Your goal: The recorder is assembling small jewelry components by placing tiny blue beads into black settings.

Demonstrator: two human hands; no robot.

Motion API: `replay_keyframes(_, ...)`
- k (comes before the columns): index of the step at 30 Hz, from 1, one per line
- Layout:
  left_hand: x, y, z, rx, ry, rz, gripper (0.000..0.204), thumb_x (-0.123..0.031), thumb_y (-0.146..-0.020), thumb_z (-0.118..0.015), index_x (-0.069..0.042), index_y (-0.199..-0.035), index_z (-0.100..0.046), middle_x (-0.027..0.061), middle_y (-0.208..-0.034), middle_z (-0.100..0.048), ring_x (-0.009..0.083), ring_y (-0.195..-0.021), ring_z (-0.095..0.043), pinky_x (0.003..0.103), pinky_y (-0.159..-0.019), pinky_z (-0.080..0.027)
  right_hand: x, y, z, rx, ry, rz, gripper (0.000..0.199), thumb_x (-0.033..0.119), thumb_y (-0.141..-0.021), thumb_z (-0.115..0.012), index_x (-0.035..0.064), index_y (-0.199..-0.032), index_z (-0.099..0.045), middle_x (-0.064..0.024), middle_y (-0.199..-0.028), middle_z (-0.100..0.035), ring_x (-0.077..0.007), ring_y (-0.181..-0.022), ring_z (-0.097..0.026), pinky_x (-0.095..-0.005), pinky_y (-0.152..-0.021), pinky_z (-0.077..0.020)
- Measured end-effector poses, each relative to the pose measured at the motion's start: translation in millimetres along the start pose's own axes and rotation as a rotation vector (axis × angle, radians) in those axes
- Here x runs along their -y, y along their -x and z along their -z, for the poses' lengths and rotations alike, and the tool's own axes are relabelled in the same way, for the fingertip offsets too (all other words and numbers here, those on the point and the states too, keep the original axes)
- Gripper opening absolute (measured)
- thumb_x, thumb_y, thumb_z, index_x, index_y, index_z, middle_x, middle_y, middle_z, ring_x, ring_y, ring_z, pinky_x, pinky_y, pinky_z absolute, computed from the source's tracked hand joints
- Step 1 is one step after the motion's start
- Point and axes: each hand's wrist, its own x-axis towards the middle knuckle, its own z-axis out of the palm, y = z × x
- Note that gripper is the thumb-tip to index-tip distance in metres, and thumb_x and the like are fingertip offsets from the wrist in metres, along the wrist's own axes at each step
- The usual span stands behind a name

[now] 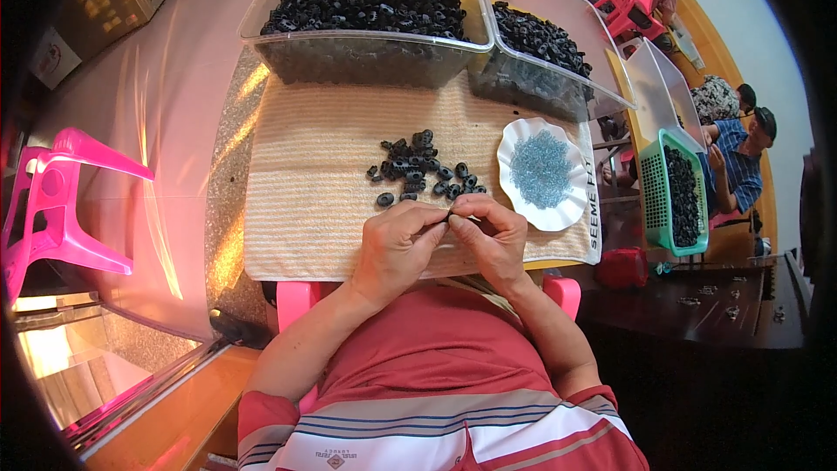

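My left hand (397, 240) and my right hand (491, 237) meet just above the near part of the towel. The fingertips of both are pinched round a small black plastic piece (449, 217); mostly the fingers hide it. Past the hands lies a loose pile of small black plastic pieces (410, 161), several of them oval with holes. Right of that pile, a white scalloped plate (514, 198) bears a heap of tiny bluish, shiny pieces (545, 167), too small to make out singly.
A striped cream towel (301, 183) covers the table. At its far side stand a large clear bin (366, 57) and a smaller clear bin (532, 83), both holding black pieces. Rightward are a green basket (656, 196) and people seated at work. A pink stool (74, 201) stands left.
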Motion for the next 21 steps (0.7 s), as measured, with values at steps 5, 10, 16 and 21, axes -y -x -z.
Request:
replay_keyframes(5,0.1,0.6,1.2,0.018,-0.012,0.023,0.017,0.003,-0.082,-0.075,0.001,-0.098,-0.072,0.0146,-0.094,-0.073,0.0285,-0.084,-0.072,0.034,-0.072,-0.057,9.0,-4.4,2.6,0.054,0.117,0.041,0.011,-0.002,-0.087,-0.074,-0.0033,-0.097,-0.071,-0.0099,-0.096,-0.070,-0.0177,-0.091,-0.066,-0.0283,-0.082,-0.0518)
replay_keyframes(10,-1.0,1.0,-0.5,0.024,-0.013,0.017,0.017,0.003,-0.082,-0.075,0.001,-0.098,-0.072,0.0145,-0.094,-0.073,0.0279,-0.083,-0.072,0.034,-0.071,-0.057,7.3,-4.1,5.4,0.088,0.172,0.072,0.010,-0.002,-0.087,-0.074,-0.0035,-0.097,-0.071,-0.0097,-0.096,-0.070,-0.0173,-0.088,-0.066,-0.0277,-0.079,-0.0518)
replay_keyframes(16,-3.1,-0.1,0.1,0.019,0.006,-0.008,0.017,0.001,-0.082,-0.076,0.001,-0.098,-0.072,0.0143,-0.093,-0.073,0.0266,-0.081,-0.072,0.033,-0.068,-0.057,2.4,0.1,3.9,0.025,0.020,0.032,0.010,-0.002,-0.087,-0.074,-0.0034,-0.097,-0.071,-0.0087,-0.096,-0.070,-0.0147,-0.090,-0.065,-0.0265,-0.081,-0.0515)
replay_keyframes(21,-5.7,-0.6,2.9,0.032,0.010,0.014,0.016,0.001,-0.083,-0.075,0.001,-0.099,-0.072,0.0148,-0.094,-0.073,0.0270,-0.081,-0.073,0.033,-0.069,-0.056,1.3,1.5,3.7,0.005,-0.032,-0.094,0.009,-0.002,-0.089,-0.072,-0.0033,-0.098,-0.071,-0.0067,-0.098,-0.070,-0.0126,-0.092,-0.064,-0.0260,-0.083,-0.0515)
